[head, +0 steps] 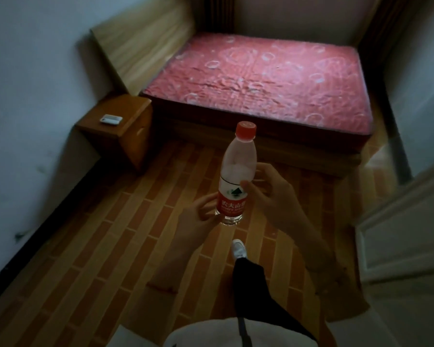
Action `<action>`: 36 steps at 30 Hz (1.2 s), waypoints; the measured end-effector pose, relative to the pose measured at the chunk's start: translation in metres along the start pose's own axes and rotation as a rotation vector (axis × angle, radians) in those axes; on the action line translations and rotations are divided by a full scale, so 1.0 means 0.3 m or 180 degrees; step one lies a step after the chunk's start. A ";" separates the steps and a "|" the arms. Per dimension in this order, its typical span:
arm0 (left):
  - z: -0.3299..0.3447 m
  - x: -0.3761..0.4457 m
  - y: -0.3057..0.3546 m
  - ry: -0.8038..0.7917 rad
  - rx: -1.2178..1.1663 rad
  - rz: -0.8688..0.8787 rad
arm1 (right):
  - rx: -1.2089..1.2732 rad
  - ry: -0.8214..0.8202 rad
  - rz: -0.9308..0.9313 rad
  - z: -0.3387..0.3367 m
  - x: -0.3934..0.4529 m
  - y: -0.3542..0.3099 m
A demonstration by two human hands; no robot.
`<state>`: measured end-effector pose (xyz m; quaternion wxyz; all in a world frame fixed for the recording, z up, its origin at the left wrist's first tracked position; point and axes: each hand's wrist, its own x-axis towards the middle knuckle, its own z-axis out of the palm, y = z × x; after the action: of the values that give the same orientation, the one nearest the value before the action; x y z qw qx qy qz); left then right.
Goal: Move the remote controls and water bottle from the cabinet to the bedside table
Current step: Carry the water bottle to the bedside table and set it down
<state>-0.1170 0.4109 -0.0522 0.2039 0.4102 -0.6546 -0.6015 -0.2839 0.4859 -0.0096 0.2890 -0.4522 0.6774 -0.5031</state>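
A clear water bottle [237, 171] with a red cap and red label stands upright in mid-air in front of me. My left hand [198, 216] grips its base from the left. My right hand [268, 194] holds its middle from the right, thumb on the label. A white remote control [111, 119] lies on top of the wooden bedside table [125, 136] at the left, beside the bed and well ahead of the bottle.
A bed with a red patterned mattress [266, 78] and wooden headboard [140, 46] fills the far side. Brick-pattern floor [110, 246] lies between me and the table. A white door [406, 234] stands at the right. My foot [239, 249] is stepping forward.
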 end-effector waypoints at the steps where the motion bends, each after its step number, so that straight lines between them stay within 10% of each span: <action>1: -0.017 0.060 0.006 0.0084 -0.0003 0.0012 | -0.0003 -0.0050 -0.0043 0.007 0.076 0.009; 17: -0.290 0.986 0.209 0.1403 0.0031 -0.0093 | -0.0026 -0.1182 -0.0538 0.108 1.305 -0.010; 36: -1.115 1.938 0.173 0.1973 -0.0190 -0.0345 | -0.0014 -0.1933 -0.0750 0.779 2.503 -0.085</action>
<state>-0.2152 -0.2544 -0.0695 0.3733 0.6020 -0.5206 -0.4767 -0.3961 -0.2929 -0.0142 0.4167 -0.6575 0.5043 -0.3738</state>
